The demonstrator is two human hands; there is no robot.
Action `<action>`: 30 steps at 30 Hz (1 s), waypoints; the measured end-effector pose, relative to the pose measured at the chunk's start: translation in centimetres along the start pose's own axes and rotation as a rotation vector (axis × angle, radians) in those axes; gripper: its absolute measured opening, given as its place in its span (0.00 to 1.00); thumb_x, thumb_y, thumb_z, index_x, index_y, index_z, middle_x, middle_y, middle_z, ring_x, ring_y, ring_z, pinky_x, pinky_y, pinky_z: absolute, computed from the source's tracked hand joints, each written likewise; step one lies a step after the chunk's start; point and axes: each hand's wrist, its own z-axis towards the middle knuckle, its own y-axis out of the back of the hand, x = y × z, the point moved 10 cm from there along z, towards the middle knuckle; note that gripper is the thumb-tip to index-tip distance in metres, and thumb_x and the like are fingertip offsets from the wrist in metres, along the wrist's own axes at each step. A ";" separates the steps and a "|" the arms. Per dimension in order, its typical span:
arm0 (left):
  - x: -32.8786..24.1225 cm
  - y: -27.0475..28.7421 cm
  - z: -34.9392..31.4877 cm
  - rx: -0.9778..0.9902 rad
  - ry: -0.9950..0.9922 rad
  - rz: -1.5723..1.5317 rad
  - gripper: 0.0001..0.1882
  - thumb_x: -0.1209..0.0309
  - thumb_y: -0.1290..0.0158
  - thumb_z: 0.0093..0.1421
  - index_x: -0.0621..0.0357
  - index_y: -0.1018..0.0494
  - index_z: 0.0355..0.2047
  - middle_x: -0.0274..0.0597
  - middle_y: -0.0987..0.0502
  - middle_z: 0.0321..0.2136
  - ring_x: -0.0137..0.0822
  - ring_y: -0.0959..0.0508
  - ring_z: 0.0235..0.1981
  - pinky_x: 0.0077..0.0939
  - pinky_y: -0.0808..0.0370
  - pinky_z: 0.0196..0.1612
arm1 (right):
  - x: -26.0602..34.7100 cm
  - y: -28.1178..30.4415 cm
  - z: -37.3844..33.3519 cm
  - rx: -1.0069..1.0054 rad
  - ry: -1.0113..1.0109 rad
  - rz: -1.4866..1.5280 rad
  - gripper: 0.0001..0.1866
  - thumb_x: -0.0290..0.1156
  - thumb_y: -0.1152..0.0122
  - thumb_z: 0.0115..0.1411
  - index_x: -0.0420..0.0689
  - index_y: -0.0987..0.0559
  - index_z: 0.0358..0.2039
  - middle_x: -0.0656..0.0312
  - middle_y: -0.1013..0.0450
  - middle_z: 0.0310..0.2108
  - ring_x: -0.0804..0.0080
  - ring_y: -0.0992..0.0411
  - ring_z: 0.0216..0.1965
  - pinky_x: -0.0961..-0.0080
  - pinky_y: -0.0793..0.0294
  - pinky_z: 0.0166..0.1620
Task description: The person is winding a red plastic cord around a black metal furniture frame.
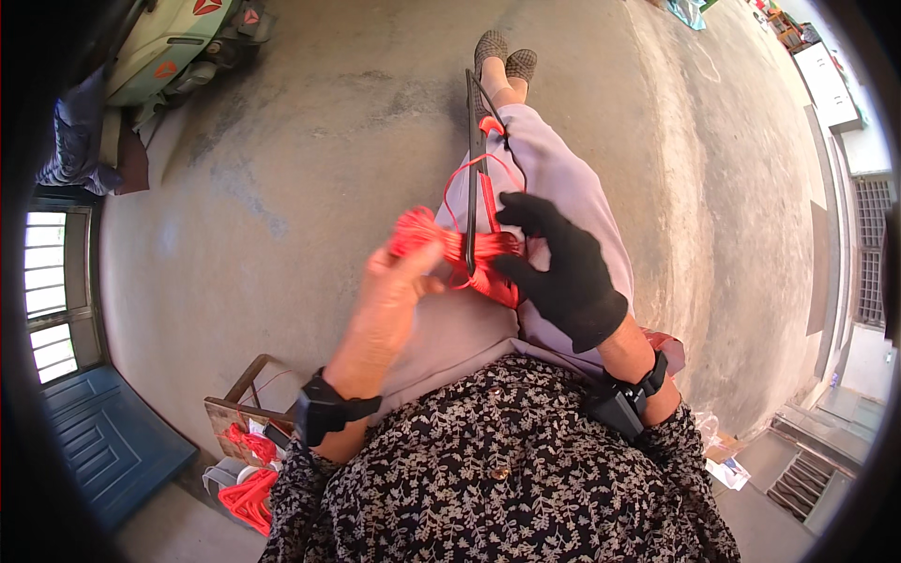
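Observation:
My bare left hand (389,291) is closed on the left end of a bundle of red cord (446,236), its thumb lying along the strands. At the bundle's right end is my right hand (563,267) in a black glove. Its fingers are apart and curved, with the thumb at the cord. A narrow dark frame (472,169) stands between my legs, crossing the bundle. A red strip (489,199) runs along it, and a loose strand loops above. Below the bundle, a red woven piece (496,284) rests over my lap. Motion blurs my left fingers.
Beside my left elbow, a wooden chair (230,413) carries red cord (251,441), with more red cord (249,497) below it. A scooter (174,47) stands at the far left. A blue door (113,441) is at the near left, and a white cabinet (826,84) at the far right.

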 end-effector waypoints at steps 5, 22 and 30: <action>-8.6 0.4 -3.6 0.161 -0.071 -0.441 0.19 0.60 0.52 0.63 0.55 0.33 0.51 0.38 0.24 0.44 0.30 0.24 0.42 0.23 0.28 0.28 | 3.2 3.6 0.8 -0.173 0.095 -0.206 0.38 0.38 0.28 0.44 0.43 0.32 0.55 0.53 0.30 0.50 0.56 0.33 0.54 0.65 0.34 0.55; -11.3 3.8 -6.3 -0.085 -0.329 0.067 0.12 0.71 0.48 0.58 0.63 0.33 0.40 0.34 0.31 0.25 0.24 0.32 0.25 0.17 0.33 0.29 | 6.5 -1.1 -4.6 0.512 -0.255 1.059 0.13 0.32 0.50 0.64 0.33 0.25 0.36 0.56 0.24 0.32 0.71 0.26 0.35 0.75 0.28 0.42; -3.1 -5.2 -2.8 -0.074 -0.325 0.665 0.10 0.74 0.39 0.50 0.61 0.28 0.31 0.30 0.26 0.21 0.20 0.28 0.23 0.19 0.30 0.27 | 5.9 -1.4 -8.4 0.388 -0.476 1.116 0.13 0.32 0.49 0.64 0.33 0.24 0.39 0.59 0.25 0.27 0.77 0.29 0.23 0.81 0.30 0.29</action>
